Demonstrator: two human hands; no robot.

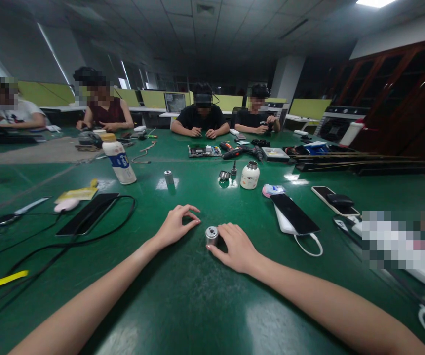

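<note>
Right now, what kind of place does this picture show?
Probably an office used as a workshop: desk partitions stand behind a green table holding a circuit board and power drill.

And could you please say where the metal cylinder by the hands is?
In the head view, the metal cylinder stands upright on the green table, right of the left hand and just left of the right hand.

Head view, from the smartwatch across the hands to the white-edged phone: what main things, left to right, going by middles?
Smartwatch, flat black device, left hand, metal cylinder, right hand, black phone, white-edged phone.
</note>
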